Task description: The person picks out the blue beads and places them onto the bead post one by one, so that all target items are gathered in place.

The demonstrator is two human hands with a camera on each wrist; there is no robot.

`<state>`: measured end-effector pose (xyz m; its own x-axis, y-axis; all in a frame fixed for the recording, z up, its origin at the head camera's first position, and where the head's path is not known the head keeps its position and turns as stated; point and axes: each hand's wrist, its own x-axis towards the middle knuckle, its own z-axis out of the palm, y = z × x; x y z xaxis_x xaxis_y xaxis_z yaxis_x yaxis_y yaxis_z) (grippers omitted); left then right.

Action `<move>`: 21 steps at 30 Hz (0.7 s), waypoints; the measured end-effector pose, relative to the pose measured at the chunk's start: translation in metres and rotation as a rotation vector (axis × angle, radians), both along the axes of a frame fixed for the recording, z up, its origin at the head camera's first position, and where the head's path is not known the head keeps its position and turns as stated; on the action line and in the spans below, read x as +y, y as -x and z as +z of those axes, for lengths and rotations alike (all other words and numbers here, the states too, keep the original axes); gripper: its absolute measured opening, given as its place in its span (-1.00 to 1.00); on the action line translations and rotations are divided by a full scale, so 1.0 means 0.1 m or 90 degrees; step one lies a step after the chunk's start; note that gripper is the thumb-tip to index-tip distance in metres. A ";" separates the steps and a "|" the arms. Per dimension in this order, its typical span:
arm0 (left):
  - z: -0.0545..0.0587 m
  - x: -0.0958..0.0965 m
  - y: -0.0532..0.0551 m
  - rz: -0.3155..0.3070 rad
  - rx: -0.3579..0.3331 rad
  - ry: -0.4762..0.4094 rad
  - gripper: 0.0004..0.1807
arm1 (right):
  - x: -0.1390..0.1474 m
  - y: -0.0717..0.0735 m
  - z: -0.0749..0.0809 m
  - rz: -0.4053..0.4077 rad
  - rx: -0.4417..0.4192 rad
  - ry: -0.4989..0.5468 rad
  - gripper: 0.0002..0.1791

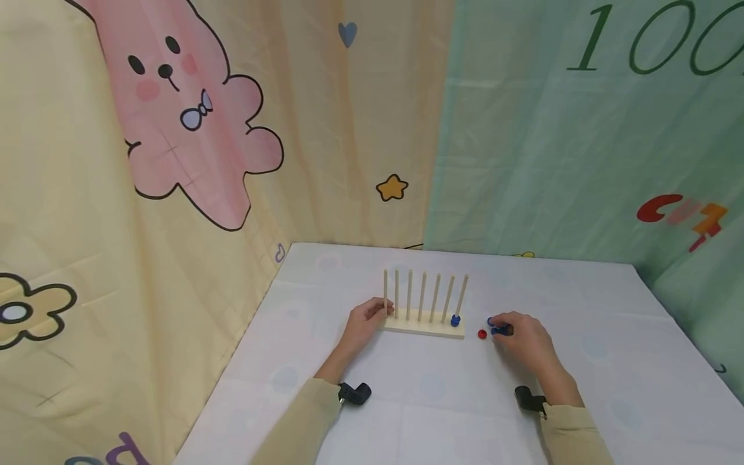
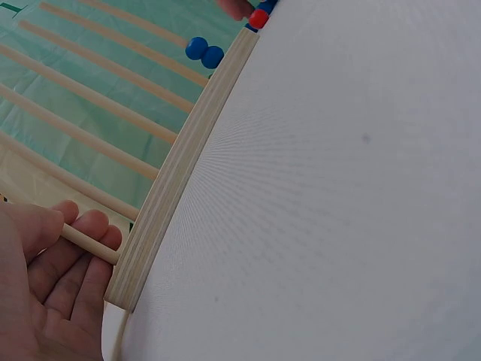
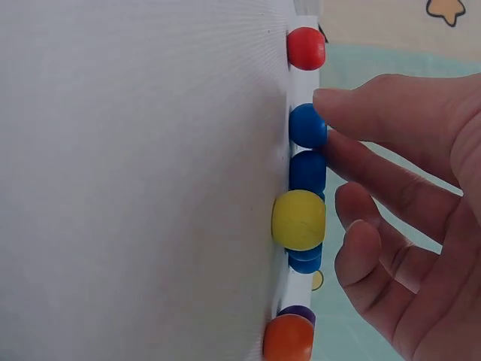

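and here, at the middle of the head view, stands a pale wooden peg rack (image 1: 421, 327), seven pegs up, on the white tablecloth (image 1: 430, 407). two blue beads (image 1: 455, 321) sit low on its far-right peg. the left hand (image 1: 367, 318) is at the rack's left end, thumb and fingers gripping the far-left peg (image 2: 90, 244). right of centre, the right hand (image 1: 526, 336) is down among loose beads, thumb tip right at a blue bead (image 3: 305, 126); pinched or not, i can't tell. the right wrist view has a red bead (image 3: 306, 49) up top, a yellow bead (image 3: 299, 220) below centre, an orange bead (image 3: 289, 338) at the bottom.
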<state>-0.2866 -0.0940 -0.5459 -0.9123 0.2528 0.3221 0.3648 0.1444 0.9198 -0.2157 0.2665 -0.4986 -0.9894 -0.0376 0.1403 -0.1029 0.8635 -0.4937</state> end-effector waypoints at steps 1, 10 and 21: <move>0.00 0.00 0.00 0.000 -0.001 0.004 -0.82 | 0.00 0.00 0.00 0.000 -0.001 -0.001 -0.70; 0.01 0.01 0.02 0.006 -0.002 0.018 -0.83 | 0.04 0.01 0.00 0.025 0.004 -0.025 -0.70; 0.01 0.00 0.01 0.010 0.005 0.030 -0.83 | -0.02 0.00 -0.01 0.018 -0.011 -0.060 -0.73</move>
<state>-0.2878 -0.0935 -0.5447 -0.9135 0.2534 0.3182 0.3700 0.1927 0.9088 -0.2157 0.2643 -0.4993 -0.9901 -0.0780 0.1171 -0.1199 0.9030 -0.4126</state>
